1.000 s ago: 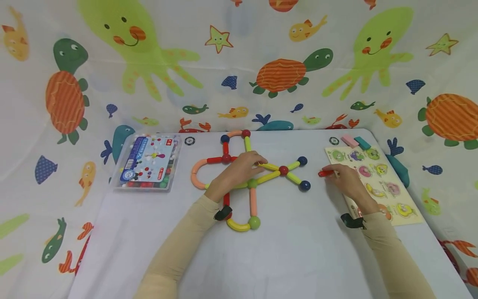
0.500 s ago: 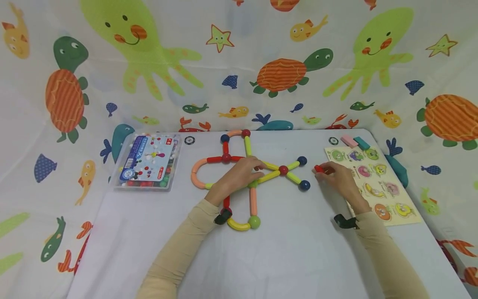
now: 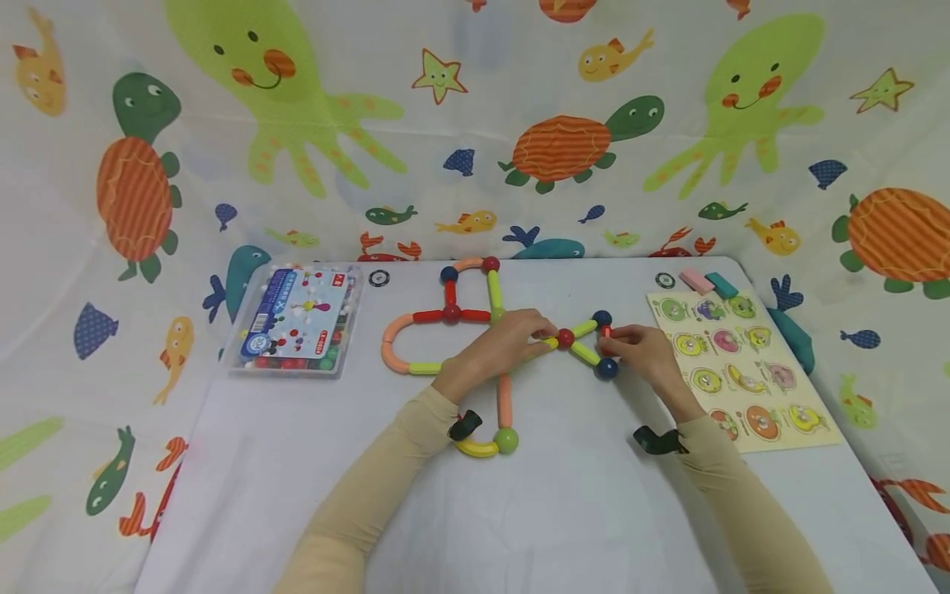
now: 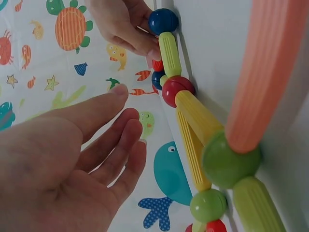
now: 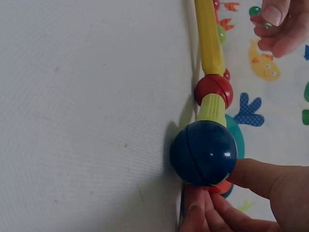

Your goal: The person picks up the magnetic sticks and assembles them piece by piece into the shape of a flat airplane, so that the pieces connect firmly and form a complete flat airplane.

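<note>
My right hand [image 3: 647,353] pinches a short red magnetic stick [image 3: 605,334] between thumb and fingers. The stick lies between a far dark blue ball [image 3: 602,318] and a near dark blue ball [image 3: 607,369]; whether it touches both is hard to tell. Light green sticks [image 3: 585,353] join these balls to a red ball [image 3: 565,338], from which yellow sticks [image 4: 198,111] run to green balls [image 4: 231,162]. Over that part hovers my left hand [image 3: 508,342], its fingers loosely bent and holding nothing; it hides some of the yellow sticks in the head view.
Leftward the flat figure continues with red sticks [image 3: 471,315], a curved orange piece [image 3: 391,355] and a curved yellow piece [image 3: 478,449]. A clear box of parts [image 3: 293,322] stands at the left. At the right lie a fruit puzzle board [image 3: 742,363], a pink block [image 3: 695,280] and a teal block [image 3: 721,285].
My right hand has carried the red stick leftward from beside the puzzle board to between the two blue balls. My left hand has shifted slightly right above the figure.
</note>
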### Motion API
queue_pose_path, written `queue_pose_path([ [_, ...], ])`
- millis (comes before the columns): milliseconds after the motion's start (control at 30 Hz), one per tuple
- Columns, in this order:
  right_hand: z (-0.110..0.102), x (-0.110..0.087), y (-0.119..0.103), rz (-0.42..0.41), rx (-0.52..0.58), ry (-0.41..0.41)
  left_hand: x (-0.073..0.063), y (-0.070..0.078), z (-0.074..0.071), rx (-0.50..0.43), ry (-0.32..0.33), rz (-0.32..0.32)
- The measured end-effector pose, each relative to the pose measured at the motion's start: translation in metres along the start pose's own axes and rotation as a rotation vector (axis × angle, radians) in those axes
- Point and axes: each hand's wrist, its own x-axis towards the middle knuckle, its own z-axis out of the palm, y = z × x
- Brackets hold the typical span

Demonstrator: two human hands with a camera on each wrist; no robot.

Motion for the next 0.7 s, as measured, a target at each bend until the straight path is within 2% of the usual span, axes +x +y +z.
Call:
queue_pose_path([
  [233, 0.0, 0.002, -0.004, 0.048, -0.022, -0.01, 0.02, 0.014, 0.006, 0.059, -0.063, -0.004],
  [500, -0.003, 0.0, -0.009, 0.07, -0.016, -0.023, 0.044, 0.022, 0.022, 0.232, -0.109, 0.034],
  [700, -0.005, 0.0, -0.009, 0.068, 0.004, -0.042, 0.059, 0.025, 0.043, 0.393, -0.127, 0.032],
])
